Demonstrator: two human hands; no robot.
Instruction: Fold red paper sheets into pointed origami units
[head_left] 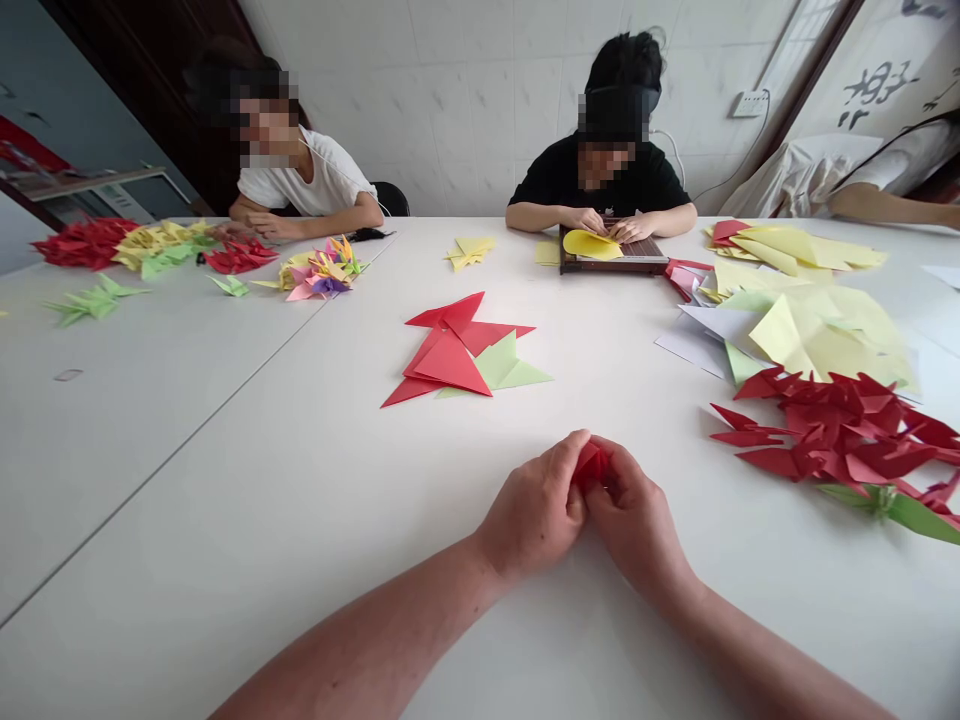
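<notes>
Two bare hands meet by the near edge of a white table (225, 480). The left hand (534, 508) and right hand (636, 522) both pinch a small piece of red paper (591, 466), with the fingers curled tight around it. Most of it is hidden, so its shape cannot be made out. Towards the table's middle lie red folded triangles (448, 362). At the right edge a heap of red folded shapes (840, 435) is partly cut off, with yellow sheets (817, 335) behind it.

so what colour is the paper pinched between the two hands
Red: the folded paper held between the left hand and right hand, seen in the head view.
</notes>
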